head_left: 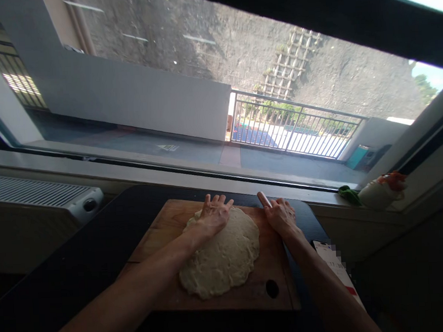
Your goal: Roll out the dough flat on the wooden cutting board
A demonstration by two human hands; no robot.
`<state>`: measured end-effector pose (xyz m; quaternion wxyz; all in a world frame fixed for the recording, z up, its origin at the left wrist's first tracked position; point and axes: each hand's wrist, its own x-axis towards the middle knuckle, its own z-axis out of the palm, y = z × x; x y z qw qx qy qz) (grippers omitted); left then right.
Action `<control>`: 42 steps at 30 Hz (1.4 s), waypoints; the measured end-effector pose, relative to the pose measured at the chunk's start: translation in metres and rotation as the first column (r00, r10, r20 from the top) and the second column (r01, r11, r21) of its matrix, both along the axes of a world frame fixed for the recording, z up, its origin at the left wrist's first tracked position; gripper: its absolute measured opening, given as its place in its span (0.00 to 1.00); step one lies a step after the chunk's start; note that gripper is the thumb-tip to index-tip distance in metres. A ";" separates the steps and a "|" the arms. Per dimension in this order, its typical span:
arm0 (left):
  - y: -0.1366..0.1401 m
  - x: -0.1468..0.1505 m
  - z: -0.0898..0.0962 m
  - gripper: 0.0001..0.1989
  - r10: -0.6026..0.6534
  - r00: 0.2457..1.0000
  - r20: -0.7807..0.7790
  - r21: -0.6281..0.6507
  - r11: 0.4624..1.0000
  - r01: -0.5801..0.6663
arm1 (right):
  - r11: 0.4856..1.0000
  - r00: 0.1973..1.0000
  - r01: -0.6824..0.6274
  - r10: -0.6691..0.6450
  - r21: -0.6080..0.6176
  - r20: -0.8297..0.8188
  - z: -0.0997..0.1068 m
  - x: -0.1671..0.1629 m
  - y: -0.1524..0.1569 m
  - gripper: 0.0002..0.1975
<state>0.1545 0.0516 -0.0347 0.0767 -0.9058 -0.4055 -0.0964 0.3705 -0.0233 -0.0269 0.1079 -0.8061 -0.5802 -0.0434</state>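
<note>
A wide, flattened sheet of dough (226,257) with an uneven surface lies on a wooden cutting board (165,223). My left hand (214,215) rests on the far part of the dough, palm down, fingers stretched out and spread. Just beyond the board's far right corner, my right hand (281,216) is closed around a rolling pin (262,199). Only the pin's rounded light end sticks out to the left of the hand; the rest is hidden under the fingers and palm.
The board lies on a dark table (81,257) against a windowsill (170,174). A phone (334,261) lies near the table's right edge. A pale pot (379,193) and a green item (349,195) stand on the sill at right. A radiator (41,195) is at left.
</note>
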 end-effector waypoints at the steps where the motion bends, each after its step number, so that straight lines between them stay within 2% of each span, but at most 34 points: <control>1: -0.003 0.002 -0.002 0.18 -0.013 1.000 0.026 0.002 1.000 0.013 | 0.999 0.999 0.026 -0.027 -0.036 -0.029 -0.002 0.004 -0.003 0.19; 4: -0.006 0.004 -0.006 0.17 -0.033 0.996 0.080 -0.041 0.998 0.036 | 0.997 0.996 -0.005 -0.001 -0.081 -0.085 -0.009 0.005 -0.013 0.18; 8: 0.001 -0.016 0.000 0.15 -0.054 0.995 0.084 -0.101 0.993 0.063 | 0.972 0.967 -0.225 0.215 -0.061 -0.134 -0.010 -0.012 -0.027 0.17; 10: 0.005 -0.035 0.000 0.14 -0.033 0.994 0.109 -0.086 0.995 0.042 | 0.957 0.949 -0.283 0.268 -0.068 -0.167 -0.007 -0.021 -0.027 0.17; 14: 0.006 -0.068 -0.015 0.14 -0.009 0.969 0.248 -0.011 1.000 0.012 | 0.982 0.969 -0.167 0.148 -0.085 -0.198 -0.005 -0.041 -0.006 0.26; 17: 0.006 -0.076 -0.029 0.15 -0.018 0.941 0.338 0.020 1.000 0.012 | 0.989 0.985 -0.107 0.091 -0.102 -0.145 -0.009 -0.057 0.008 0.30; 19: 0.006 -0.076 -0.034 0.15 -0.004 0.930 0.367 0.028 1.000 -0.006 | 0.988 0.989 -0.122 0.114 -0.096 -0.090 -0.014 -0.065 0.009 0.30; 21: 0.005 -0.074 -0.035 0.15 0.004 0.927 0.375 0.025 1.000 -0.014 | 0.977 0.979 -0.204 0.202 -0.067 -0.032 -0.019 -0.070 0.006 0.30; 23: 0.003 -0.073 -0.032 0.15 0.010 0.927 0.375 0.021 1.000 -0.019 | 0.965 0.967 -0.254 0.255 -0.058 0.009 -0.019 -0.068 0.006 0.31; 28: -0.006 -0.073 -0.026 0.14 0.047 0.934 0.353 0.064 0.995 -0.074 | 0.977 0.997 -0.078 0.072 -0.199 -0.038 -0.012 -0.057 0.019 0.34; 33: -0.012 -0.070 -0.020 0.11 0.013 0.957 0.291 0.148 0.987 -0.059 | 0.946 0.954 -0.297 0.298 -0.130 -0.015 -0.017 -0.064 0.016 0.34; 34: -0.012 -0.070 -0.018 0.11 0.001 0.962 0.272 0.161 0.986 -0.046 | 0.951 0.961 -0.277 0.278 -0.134 -0.013 -0.016 -0.063 0.017 0.34; 36: -0.012 -0.068 -0.013 0.11 -0.025 0.975 0.219 0.172 0.985 -0.013 | 0.971 0.987 -0.161 0.157 -0.176 -0.035 -0.013 -0.059 0.023 0.35; 38: -0.011 -0.067 -0.007 0.11 -0.041 0.986 0.164 0.160 0.987 0.014 | 0.969 0.994 -0.103 0.090 -0.226 -0.068 -0.010 -0.056 0.026 0.35; 39: -0.010 -0.067 -0.004 0.11 -0.044 0.989 0.140 0.147 0.989 0.023 | 0.962 0.989 -0.140 0.124 -0.234 -0.081 -0.010 -0.056 0.025 0.35; 42: -0.009 -0.067 0.001 0.11 -0.042 0.994 0.103 0.108 0.994 0.031 | 0.917 0.936 -0.350 0.339 -0.193 -0.088 -0.011 -0.061 0.019 0.34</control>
